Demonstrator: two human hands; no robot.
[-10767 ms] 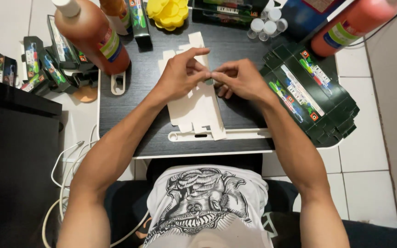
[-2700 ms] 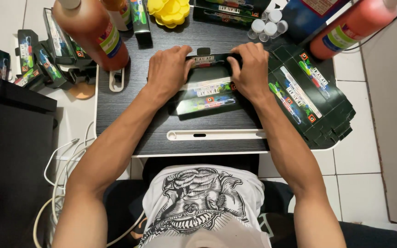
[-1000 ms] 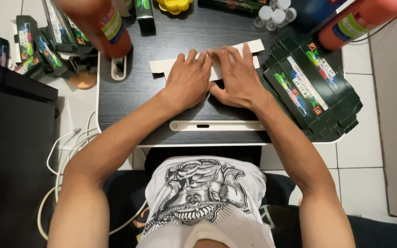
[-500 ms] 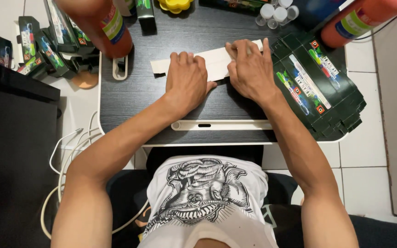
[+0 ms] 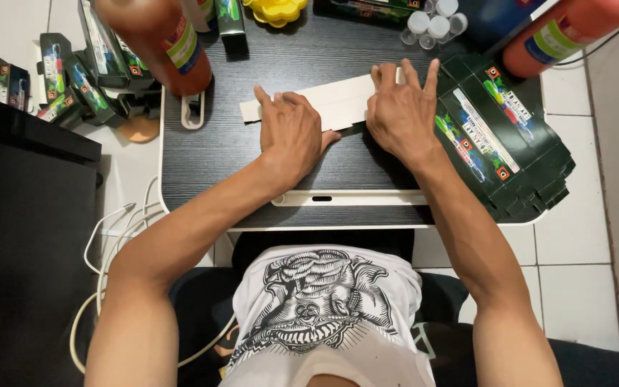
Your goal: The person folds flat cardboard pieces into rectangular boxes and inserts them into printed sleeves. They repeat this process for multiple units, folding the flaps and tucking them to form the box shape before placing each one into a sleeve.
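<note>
Since half a second before, both hands had slid a little toward twelve o'clock along the flattened carton blank (image 5: 338, 100), which now lay white side up and slightly askew across the far half of the dark counter (image 5: 216, 154). The left hand (image 5: 291, 132) pressed palm-down on the blank's nearer edge, its fingers (image 5: 281, 100) loosely curled and gripping nothing; the right hand (image 5: 402, 107) lay flat at the blank's three o'clock end, fingers (image 5: 410, 75) spread wide, pinning it and closing on nothing. One blank was under the hands. It looked like thin card: light, stiff along its panels but ready to bend at the creases, smooth enough to skate on the counter unless held down, best taken by its long edges or end flaps. At three o'clock a stack of dark green printed flat cartons (image 5: 503, 136) hung over the counter's edge, the count within it impossible to tell. Two large orange-red bottles stood by, one (image 5: 159, 39) at eleven o'clock and one (image 5: 567, 32) at one o'clock. Four small clear vials (image 5: 435, 21) clustered at twelve o'clock beside a yellow mould (image 5: 275, 10). Several folded green boxes (image 5: 73, 79) lay at ten o'clock.
</note>
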